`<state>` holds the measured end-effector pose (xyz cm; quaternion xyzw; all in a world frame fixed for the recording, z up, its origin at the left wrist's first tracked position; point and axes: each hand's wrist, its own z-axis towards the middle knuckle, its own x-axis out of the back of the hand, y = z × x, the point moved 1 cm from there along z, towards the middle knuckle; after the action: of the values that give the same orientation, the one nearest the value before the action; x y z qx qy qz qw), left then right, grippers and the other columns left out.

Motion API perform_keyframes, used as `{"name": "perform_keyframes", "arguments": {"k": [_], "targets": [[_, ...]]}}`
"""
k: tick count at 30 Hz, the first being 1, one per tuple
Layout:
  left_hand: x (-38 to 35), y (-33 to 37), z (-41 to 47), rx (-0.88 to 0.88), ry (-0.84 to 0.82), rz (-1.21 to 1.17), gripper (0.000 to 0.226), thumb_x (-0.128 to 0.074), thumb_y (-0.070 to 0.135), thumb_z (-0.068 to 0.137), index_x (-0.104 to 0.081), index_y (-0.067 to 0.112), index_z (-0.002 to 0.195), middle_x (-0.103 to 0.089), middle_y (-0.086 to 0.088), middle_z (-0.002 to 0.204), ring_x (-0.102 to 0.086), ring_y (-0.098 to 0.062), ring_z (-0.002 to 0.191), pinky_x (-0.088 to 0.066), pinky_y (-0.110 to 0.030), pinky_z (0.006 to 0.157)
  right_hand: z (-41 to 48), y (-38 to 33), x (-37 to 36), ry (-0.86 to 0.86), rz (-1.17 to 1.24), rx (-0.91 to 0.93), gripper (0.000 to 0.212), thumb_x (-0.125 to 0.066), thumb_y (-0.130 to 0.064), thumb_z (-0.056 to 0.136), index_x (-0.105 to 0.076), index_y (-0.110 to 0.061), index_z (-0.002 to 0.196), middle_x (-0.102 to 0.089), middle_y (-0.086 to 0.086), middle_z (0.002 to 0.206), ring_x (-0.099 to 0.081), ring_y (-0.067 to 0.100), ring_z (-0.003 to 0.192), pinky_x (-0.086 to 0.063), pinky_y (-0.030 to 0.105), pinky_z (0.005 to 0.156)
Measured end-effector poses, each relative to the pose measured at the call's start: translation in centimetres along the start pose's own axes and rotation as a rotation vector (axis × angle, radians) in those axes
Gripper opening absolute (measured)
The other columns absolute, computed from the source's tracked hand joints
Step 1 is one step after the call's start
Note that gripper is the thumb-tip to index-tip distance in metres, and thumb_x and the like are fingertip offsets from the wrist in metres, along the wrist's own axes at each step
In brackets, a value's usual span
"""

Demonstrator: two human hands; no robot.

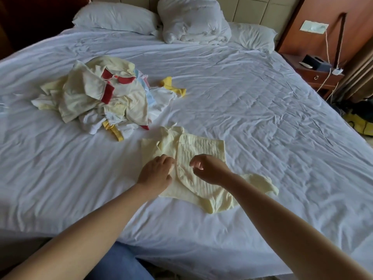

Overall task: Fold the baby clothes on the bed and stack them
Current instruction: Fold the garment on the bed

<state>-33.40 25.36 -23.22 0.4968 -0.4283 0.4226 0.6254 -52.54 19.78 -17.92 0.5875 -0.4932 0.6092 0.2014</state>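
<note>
A pale yellow baby garment (201,150) lies spread on the white bed sheet (262,118) in front of me, one sleeve trailing out to the right. My left hand (155,173) rests on its left half with fingers curled at the front opening's edge. Just above the garment's middle, my right hand (210,168) hovers with loosely bent fingers; whether it pinches the fabric cannot be told. A loose heap of unfolded baby clothes (101,93) in cream, white, red and yellow sits on the bed to the upper left.
Two pillows (115,17) and a bunched white duvet (191,19) lie at the head of the bed. A wooden nightstand (319,73) with cables stands at the right, bags on the floor beyond it. The bed's near edge runs just below my forearms.
</note>
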Motion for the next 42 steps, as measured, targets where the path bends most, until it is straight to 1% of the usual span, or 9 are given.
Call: {"name": "perform_keyframes", "arguments": {"k": [6,14,20,27,30,33,36,39,42], "targets": [[-0.5,-2.4,1.1,-0.009,-0.046,-0.104,0.049,-0.069,0.050,0.076,-0.057,0.021,0.113,-0.055,0.004,0.113,-0.051,-0.019,0.107,-0.046,-0.031,0.079,6.2,-2.0,0.2,0.009,-0.117,0.116,0.038,-0.045,-0.017,0.095,-0.059,-0.032,0.127,-0.054,-0.008,0.139,-0.049,0.014,0.128,-0.045,0.034,0.096],[-1.0,-4.3,1.4,0.115,0.161,-0.362,0.016,-0.067,0.020,0.080,-0.062,0.015,0.094,-0.062,0.004,0.088,-0.060,-0.020,0.081,-0.045,-0.028,0.065,11.8,-0.9,-1.2,0.017,-0.098,0.116,0.044,-0.043,-0.013,0.094,-0.051,-0.032,0.133,-0.055,-0.006,0.134,-0.056,0.017,0.118,-0.048,0.033,0.088],[-1.1,-4.7,1.3,0.254,0.270,-0.539,0.007,-0.047,0.021,0.085,-0.047,0.016,0.090,-0.053,0.005,0.071,-0.052,-0.022,0.060,-0.036,-0.033,0.055,13.6,-0.4,-2.1,0.012,-0.134,0.201,0.052,-0.051,-0.018,0.096,-0.043,-0.042,0.141,-0.055,-0.004,0.121,-0.053,0.016,0.112,-0.051,0.038,0.087],[-1.4,-5.0,1.9,0.352,0.272,-0.668,0.012,-0.061,0.028,0.093,-0.063,0.024,0.104,-0.053,0.015,0.067,-0.053,-0.003,0.062,-0.038,-0.023,0.060,15.1,-0.9,-2.3,0.031,-0.125,0.173,0.035,-0.058,-0.033,0.094,-0.059,-0.042,0.128,-0.056,-0.008,0.115,-0.059,0.013,0.103,-0.046,0.028,0.076],[-0.9,-5.0,2.2,0.414,0.251,-0.727,0.026,-0.066,0.032,0.090,-0.059,0.023,0.113,-0.053,0.014,0.071,-0.054,-0.002,0.066,-0.041,-0.025,0.063,15.5,-1.6,-2.0,0.094,-0.154,0.135,0.025,-0.053,-0.032,0.095,-0.068,-0.036,0.115,-0.063,-0.006,0.114,-0.061,0.016,0.103,-0.043,0.027,0.073],[0.2,-5.0,2.6,0.460,0.217,-0.763,0.037,-0.068,0.031,0.086,-0.054,0.023,0.119,-0.057,0.008,0.077,-0.058,-0.009,0.072,-0.046,-0.026,0.066,15.4,-3.3,-1.3,0.158,-0.036,0.054,0.024,-0.048,-0.027,0.095,-0.068,-0.032,0.106,-0.070,-0.005,0.101,-0.066,0.017,0.088,-0.042,0.027,0.065],[1.7,-5.1,2.9,0.467,0.273,-0.762,0.015,-0.067,0.029,0.086,-0.060,0.022,0.097,-0.058,0.007,0.073,-0.055,-0.007,0.067,-0.043,-0.024,0.062,15.2,-5.3,-0.5,0.105,0.325,0.005,0.020,-0.041,-0.019,0.096,-0.059,-0.028,0.100,-0.071,-0.003,0.083,-0.069,0.013,0.057,-0.047,0.027,0.051],[3.4,-5.1,2.7,0.430,0.409,-0.757,0.019,-0.066,0.023,0.088,-0.052,0.032,0.079,-0.052,0.010,0.063,-0.048,-0.003,0.058,-0.037,-0.018,0.055,15.2,-6.8,0.6,0.110,0.595,0.057,0.015,-0.043,-0.015,0.097,-0.058,-0.017,0.101,-0.069,0.001,0.091,-0.072,0.010,0.069,-0.058,0.039,0.056],[4.8,-4.7,2.3,0.385,0.484,-0.742,0.022,-0.066,0.018,0.087,-0.050,0.030,0.078,-0.047,0.010,0.059,-0.044,-0.004,0.055,-0.034,-0.015,0.053,15.4,-7.7,1.7,0.119,0.695,0.133,0.013,-0.048,-0.012,0.097,-0.060,-0.018,0.093,-0.070,0.006,0.096,-0.070,0.007,0.088,-0.061,0.037,0.069]]}}
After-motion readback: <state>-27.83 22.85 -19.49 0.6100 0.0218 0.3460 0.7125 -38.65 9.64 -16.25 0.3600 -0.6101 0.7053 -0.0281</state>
